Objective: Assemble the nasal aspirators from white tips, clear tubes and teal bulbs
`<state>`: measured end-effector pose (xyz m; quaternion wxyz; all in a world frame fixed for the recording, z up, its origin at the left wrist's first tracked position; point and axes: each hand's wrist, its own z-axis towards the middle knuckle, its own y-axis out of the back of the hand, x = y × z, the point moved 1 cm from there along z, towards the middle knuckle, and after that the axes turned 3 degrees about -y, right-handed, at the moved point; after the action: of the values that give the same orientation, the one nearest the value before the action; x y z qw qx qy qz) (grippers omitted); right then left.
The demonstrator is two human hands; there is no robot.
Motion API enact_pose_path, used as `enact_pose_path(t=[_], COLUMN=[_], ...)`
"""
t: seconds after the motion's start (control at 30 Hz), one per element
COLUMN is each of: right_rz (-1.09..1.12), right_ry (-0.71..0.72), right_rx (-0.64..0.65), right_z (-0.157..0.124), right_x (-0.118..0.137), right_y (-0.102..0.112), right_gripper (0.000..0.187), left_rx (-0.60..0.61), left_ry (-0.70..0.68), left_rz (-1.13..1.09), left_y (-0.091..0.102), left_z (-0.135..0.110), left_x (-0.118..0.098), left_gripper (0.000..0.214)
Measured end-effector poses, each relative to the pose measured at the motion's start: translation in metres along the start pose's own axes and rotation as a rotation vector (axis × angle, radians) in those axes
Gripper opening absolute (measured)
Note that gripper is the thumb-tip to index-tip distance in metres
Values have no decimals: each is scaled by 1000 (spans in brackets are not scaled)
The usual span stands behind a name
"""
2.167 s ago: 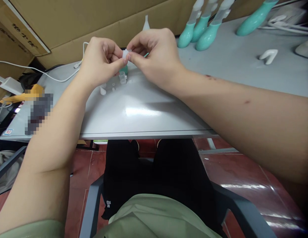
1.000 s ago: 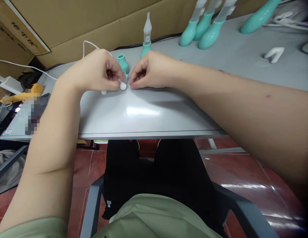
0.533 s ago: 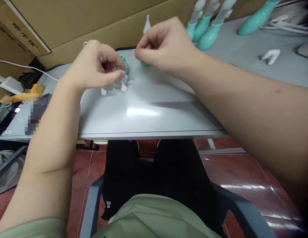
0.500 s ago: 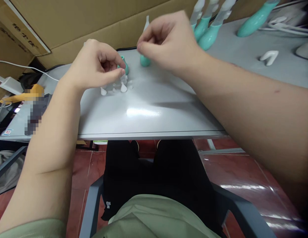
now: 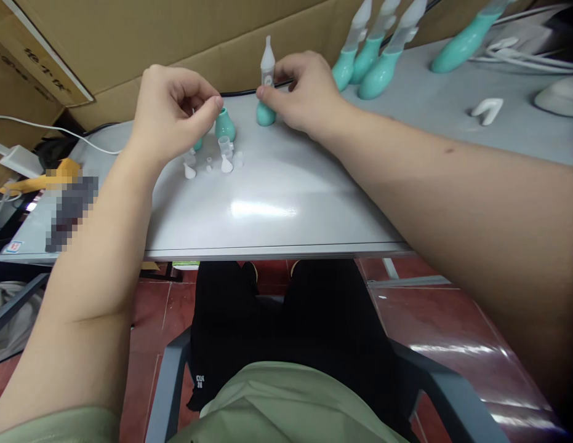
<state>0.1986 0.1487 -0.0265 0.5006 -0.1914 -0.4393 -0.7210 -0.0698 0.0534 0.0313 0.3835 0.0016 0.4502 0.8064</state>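
Observation:
A bulb nasal aspirator point(image 5: 268, 61) with a teal bulb, a clear middle and a white pointed tip stands upright near the back of the table. Around its middle, the thumb and fingers of my right hand point(image 5: 307, 92) are closed. My left hand point(image 5: 175, 114) hovers to the left with thumb and index fingertip pressed together; what they pinch, if anything, cannot be made out. Just right of it stands a bare teal bulb point(image 5: 225, 126), and another teal bulb is mostly hidden by this hand. In front lie a clear tube piece point(image 5: 225, 146), white tips point(image 5: 226, 164) and tiny clear parts point(image 5: 209, 163).
Several assembled aspirators point(image 5: 381, 71) stand at the back right, another teal bulb point(image 5: 461, 49) leaning beyond. A white bent piece point(image 5: 488, 111) and cables point(image 5: 512, 55) lie to the right. Cardboard point(image 5: 166, 37) walls the back; a yellow object point(image 5: 67, 172) is at left.
My right hand has come down and closed around the upright aspirator. My left hand has moved slightly left and up, its fingertips coming together, uncovering the teal bulb and clear tube piece.

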Motion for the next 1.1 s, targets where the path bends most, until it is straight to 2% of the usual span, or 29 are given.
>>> enact_pose_path(t=[0.1, 0.27, 0.37, 0.47, 0.53, 0.6, 0.7, 0.77, 0.9, 1.0, 1.1], right_rz=[21, 179, 320, 478, 572, 654, 752, 799, 822, 784, 721], right_ry=[-41, -66, -88, -104, -115, -138, -192, -217, -227, -235, -248], right_rx=[-87, -157, -166, -103, -61, -18, 51, 84, 143, 184, 194], right_z=[-4, -8, -11, -18, -24, -31, -42, -48, -54, -55, -53], right_x=[13, 38, 48, 56, 61, 67, 77, 83, 87, 87, 89], right_y=[0, 9, 13, 13, 11, 9, 4, 3, 1, 2, 3], right_gripper=[50, 61, 60, 51, 46, 42, 42, 43, 39, 39, 47], left_rx=[-7, -72, -65, -73, -98, -95, 41, 125, 208, 188, 158], left_ry=[22, -54, -106, -180, -200, -172, -76, -60, -49, -33, -12], left_rz=[4, -43, -59, -84, -96, -110, -134, -131, -113, -54, -41], left_y=[-3, -6, -10, -14, -13, -9, -1, 3, 4, 3, 4], left_z=[-1, 2, 9, 16, 16, 13, 5, 0, 0, 2, 2], left_x=[10, 14, 24, 32, 29, 16, -9, -22, -25, -23, -26], left_gripper=[56, 64, 73, 90, 93, 83, 54, 44, 28, 28, 30])
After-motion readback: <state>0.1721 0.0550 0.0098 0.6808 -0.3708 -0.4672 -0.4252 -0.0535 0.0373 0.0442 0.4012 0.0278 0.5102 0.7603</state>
